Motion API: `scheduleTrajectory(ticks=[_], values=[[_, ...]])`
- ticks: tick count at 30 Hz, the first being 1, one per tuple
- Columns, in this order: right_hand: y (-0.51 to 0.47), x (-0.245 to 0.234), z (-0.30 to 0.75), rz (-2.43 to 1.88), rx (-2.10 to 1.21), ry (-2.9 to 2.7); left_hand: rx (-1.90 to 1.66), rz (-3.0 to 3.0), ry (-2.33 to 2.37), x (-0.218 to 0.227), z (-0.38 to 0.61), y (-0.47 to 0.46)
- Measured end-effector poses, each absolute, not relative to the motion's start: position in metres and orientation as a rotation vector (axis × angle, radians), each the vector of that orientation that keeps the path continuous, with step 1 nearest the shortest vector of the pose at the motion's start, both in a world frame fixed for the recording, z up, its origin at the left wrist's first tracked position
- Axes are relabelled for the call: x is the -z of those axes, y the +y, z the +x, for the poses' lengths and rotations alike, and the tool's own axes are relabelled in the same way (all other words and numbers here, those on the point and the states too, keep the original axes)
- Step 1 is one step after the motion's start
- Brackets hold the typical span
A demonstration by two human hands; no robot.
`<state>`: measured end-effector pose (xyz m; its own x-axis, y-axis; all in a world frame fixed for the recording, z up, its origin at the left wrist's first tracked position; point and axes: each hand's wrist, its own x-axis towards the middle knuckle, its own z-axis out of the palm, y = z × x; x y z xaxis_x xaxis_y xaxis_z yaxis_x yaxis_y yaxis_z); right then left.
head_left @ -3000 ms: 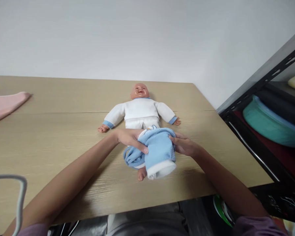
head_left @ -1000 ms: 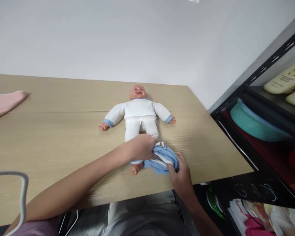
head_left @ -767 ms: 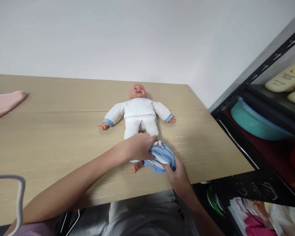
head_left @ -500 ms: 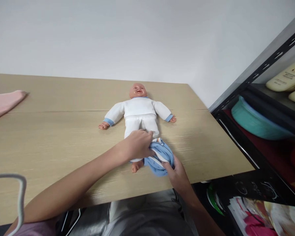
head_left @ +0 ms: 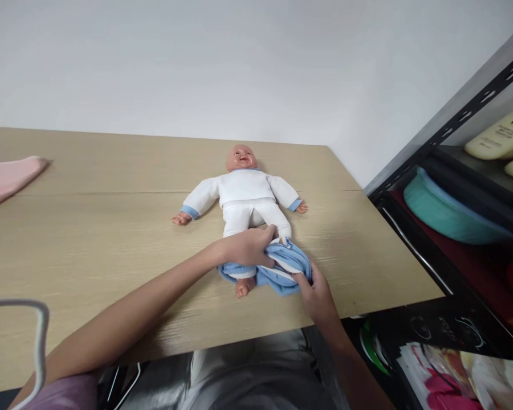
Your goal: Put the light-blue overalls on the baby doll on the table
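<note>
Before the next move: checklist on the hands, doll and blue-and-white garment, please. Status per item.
1. Left hand has hold of the blue-and-white garment: ok, fingers at the bunched cloth.
2. Right hand has hold too: ok, thumb over the cloth at its outer side.
3. Doll flat on its back on the table: ok, face up, arms spread.
4. Near foot on the picture's left clear of the cloth: ok, it sticks out.
5. Other foot through the cloth: cannot tell, hidden by the bundle.
6. Pink cloth away from the hands: ok, at the table's far left.
</note>
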<state>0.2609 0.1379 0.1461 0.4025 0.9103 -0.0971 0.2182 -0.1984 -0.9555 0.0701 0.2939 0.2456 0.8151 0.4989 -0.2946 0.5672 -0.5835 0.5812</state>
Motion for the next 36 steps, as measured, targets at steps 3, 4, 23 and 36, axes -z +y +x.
scheduleTrajectory(ticks=[3, 4, 23, 36], values=[[0.139, -0.146, 0.262, -1.635, -0.928, -1.019, 0.102, 2.195, 0.734, -0.243, 0.067, 0.302], [0.139, -0.145, 0.262, -1.617, -0.945, -1.016, 0.088, 2.162, 0.723, -0.242, 0.066, 0.303], [0.135, -0.138, 0.248, -1.415, -1.050, -0.891, -0.201, 1.950, 0.605, -0.236, 0.065, 0.310], [0.160, -0.148, 0.275, -1.359, -0.887, -1.042, -0.281, 2.186, 0.627, -0.239, 0.062, 0.311]])
